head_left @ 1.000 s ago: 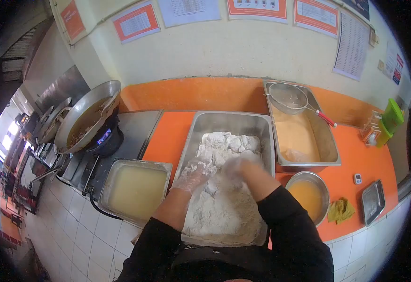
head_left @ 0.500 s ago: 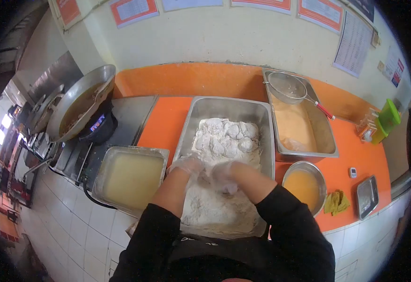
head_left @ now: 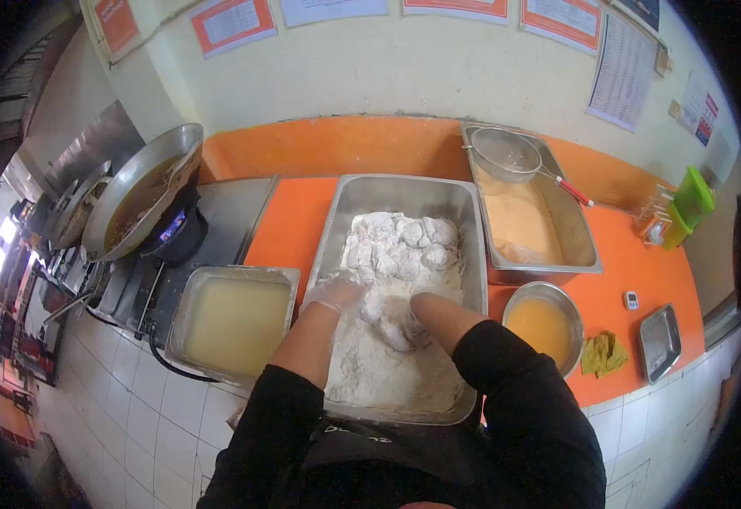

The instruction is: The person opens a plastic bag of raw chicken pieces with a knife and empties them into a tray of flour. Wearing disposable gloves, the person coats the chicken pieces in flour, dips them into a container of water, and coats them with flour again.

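Note:
A deep steel pan point(head_left: 482, 254) in front of me holds white flour point(head_left: 370, 373), with several flour-coated pieces point(head_left: 400, 242), probably chicken, grouped at its far end. Both my hands are inside the pan and wear clear plastic gloves. On the left side, my left hand point(head_left: 338, 293) rests low in the flour, its fingers mostly hidden. My right hand point(head_left: 425, 307) is bent down near the right wall, and its fingers do not show clearly. Between the hands lies a floured lump point(head_left: 394, 331); whether either hand grips it is unclear.
To the left stand a tub of pale liquid point(head_left: 239, 322) and a big wok of oil point(head_left: 145, 199) on a burner. On the right are a pan of orange-tinted powder point(head_left: 519, 220) with a sieve point(head_left: 506, 155) on it, a bowl of orange liquid point(head_left: 540, 331), a cloth point(head_left: 605, 355) and a small tray point(head_left: 660, 343).
My right hand has shifted slightly up and right, uncovering more of the floured lump between the hands. My left hand stays about where it was. The view has shifted slightly.

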{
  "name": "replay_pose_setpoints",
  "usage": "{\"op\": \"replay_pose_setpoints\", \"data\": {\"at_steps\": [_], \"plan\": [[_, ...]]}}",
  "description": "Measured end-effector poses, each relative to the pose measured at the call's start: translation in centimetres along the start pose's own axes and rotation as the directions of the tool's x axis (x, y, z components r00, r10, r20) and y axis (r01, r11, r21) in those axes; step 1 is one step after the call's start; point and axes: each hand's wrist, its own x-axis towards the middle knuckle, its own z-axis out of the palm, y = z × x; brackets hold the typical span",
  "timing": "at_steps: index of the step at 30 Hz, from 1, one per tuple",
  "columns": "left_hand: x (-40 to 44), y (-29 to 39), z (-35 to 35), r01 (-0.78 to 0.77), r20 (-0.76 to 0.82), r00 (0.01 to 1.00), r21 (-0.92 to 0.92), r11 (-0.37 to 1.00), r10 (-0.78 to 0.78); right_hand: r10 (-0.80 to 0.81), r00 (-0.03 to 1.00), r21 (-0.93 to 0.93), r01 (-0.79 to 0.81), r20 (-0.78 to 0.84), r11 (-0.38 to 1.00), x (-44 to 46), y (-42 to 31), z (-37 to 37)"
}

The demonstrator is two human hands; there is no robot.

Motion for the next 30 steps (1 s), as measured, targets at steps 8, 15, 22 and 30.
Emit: {"op": "replay_pose_setpoints", "data": {"at_steps": [8,15,22,30], "plan": [[-0.1,0.7,2.0,-0.229,-0.127,0.972,-0.301,0.926,0.199,0.18,0.964,0.083,-0.166,-0.196,0.983,-7.4,-0.5,-3.9],[-5.3,3.5,-3.2,-0.315,0.08,0.948,0.131,0.94,0.307,-0.092,0.996,-0.066,0.093,0.02,0.993,-1.5,-5.8,4.1],[-1.7,1.3,-1.2,-0.291,-0.018,0.956,0.082,0.953,0.293,-0.206,0.974,-0.002,0.207,0.097,0.978,1.2,-6.1,7.2],[-1.7,0.9,-1.4,-0.221,-0.041,0.975,-0.021,0.975,0.22,0.161,0.951,0.089,-0.142,-0.263,0.986,-3.4,-1.2,1.0]]}}
